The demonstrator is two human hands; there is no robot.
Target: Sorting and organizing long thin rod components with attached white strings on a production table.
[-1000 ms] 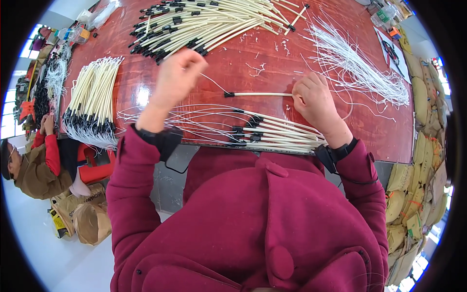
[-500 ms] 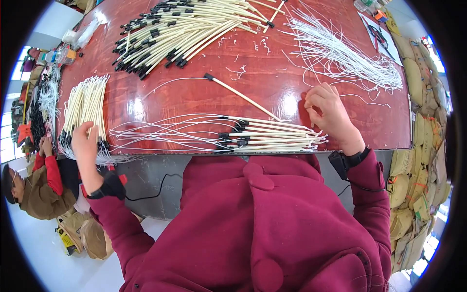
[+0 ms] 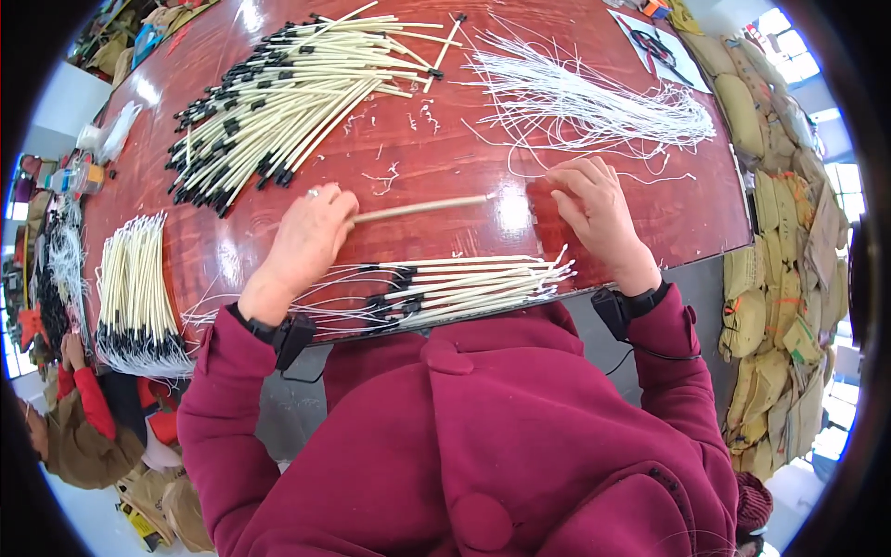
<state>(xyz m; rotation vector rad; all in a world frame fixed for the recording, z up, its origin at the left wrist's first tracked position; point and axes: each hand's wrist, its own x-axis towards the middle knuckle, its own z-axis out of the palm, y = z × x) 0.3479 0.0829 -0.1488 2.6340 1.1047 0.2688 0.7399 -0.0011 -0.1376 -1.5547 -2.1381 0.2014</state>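
Observation:
A single cream stick (image 3: 422, 207) with a white tip lies almost level above the red table. My left hand (image 3: 311, 232) is closed on its left end, and the fingers hide that end. Beyond the stick's right tip, my right hand (image 3: 599, 209) has curled fingers, with thumb and forefinger close together; whatever they pinch is too fine to make out. Below both hands, along the near table edge, lies a row of cream sticks (image 3: 483, 278) with black ends and white cords (image 3: 339, 297) trailing left, partly behind my left wrist.
A big heap of black-ended sticks (image 3: 297, 102) covers the far left. White cords (image 3: 594, 102) spread at the far right, near pliers (image 3: 654, 51) on white paper. A neat stick bundle (image 3: 135, 288) stands at the left edge. Another person's hand (image 3: 72, 350) shows beyond it.
My left hand has moved right from the left bundle and taken hold of the single stick, which has turned more level. My right hand stays near its right tip. The view has shifted.

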